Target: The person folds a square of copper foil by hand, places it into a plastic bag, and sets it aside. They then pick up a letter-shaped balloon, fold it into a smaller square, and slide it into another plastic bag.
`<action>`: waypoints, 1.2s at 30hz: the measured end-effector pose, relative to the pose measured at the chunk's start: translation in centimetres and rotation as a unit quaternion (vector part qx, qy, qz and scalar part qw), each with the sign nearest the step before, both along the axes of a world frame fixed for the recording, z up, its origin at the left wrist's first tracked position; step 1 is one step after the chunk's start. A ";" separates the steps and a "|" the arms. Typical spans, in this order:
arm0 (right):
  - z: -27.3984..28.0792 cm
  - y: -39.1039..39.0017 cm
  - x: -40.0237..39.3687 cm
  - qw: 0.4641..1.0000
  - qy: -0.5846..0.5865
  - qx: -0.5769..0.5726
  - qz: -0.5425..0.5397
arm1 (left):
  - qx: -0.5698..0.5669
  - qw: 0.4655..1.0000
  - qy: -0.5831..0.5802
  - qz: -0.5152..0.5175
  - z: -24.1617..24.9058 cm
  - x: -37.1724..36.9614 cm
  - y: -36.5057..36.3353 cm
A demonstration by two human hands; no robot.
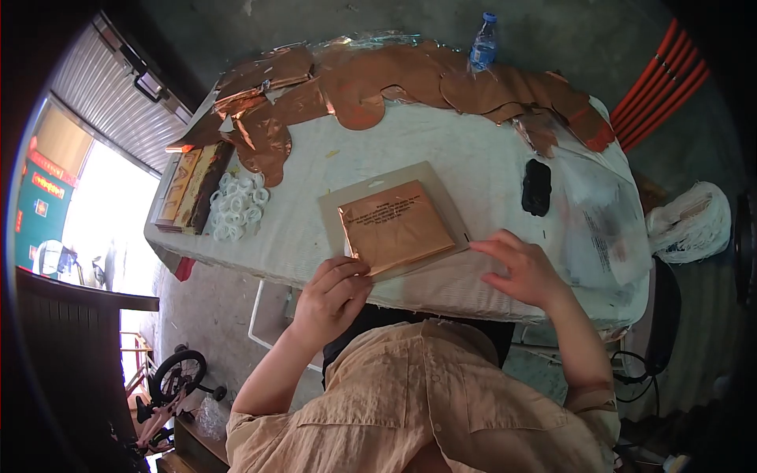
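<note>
A flat copper-coloured packet [402, 226] with printed black lettering lies on a grey card [442, 180] that has a hang hole near its top edge. My left hand [335, 293] is closed at their lower left corner, fingertips pinching the packet's edge. Beside the lower right corner, my right hand [522, 266] is open, thumb and fingers apart, with the index fingertip right at the card's edge. Both hands are over the front of the white-covered table [441, 135].
White plastic rings [236, 206] lie piled at the left, beside stacked boxes [189, 189]. Copper-coloured sheets [363, 83] spread along the far edge, with a water bottle [483, 46] among them. A black phone-like object [537, 188] and clear plastic bags [595, 225] lie at the right.
</note>
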State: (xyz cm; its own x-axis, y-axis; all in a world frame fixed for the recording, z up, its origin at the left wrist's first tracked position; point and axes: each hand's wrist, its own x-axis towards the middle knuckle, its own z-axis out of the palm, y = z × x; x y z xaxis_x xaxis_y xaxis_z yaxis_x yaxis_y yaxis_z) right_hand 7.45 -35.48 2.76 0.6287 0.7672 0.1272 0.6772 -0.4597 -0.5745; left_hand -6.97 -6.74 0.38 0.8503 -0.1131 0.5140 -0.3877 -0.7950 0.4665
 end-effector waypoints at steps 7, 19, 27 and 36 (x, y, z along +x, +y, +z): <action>-1.7 2.1 2.5 0.998 0.041 0.043 -0.003 | -0.045 0.999 0.015 0.025 -0.4 0.1 -0.4; -0.6 6.2 5.2 0.979 0.171 -0.093 -0.054 | -0.100 0.987 0.093 0.079 -0.6 0.3 -0.5; -1.7 6.1 5.7 0.987 0.128 -0.077 -0.053 | 0.111 0.959 0.022 0.260 -0.1 -1.0 -0.9; -3.1 5.8 4.3 0.994 0.062 -0.016 -0.085 | -0.100 0.914 0.293 0.264 0.0 -3.1 -0.2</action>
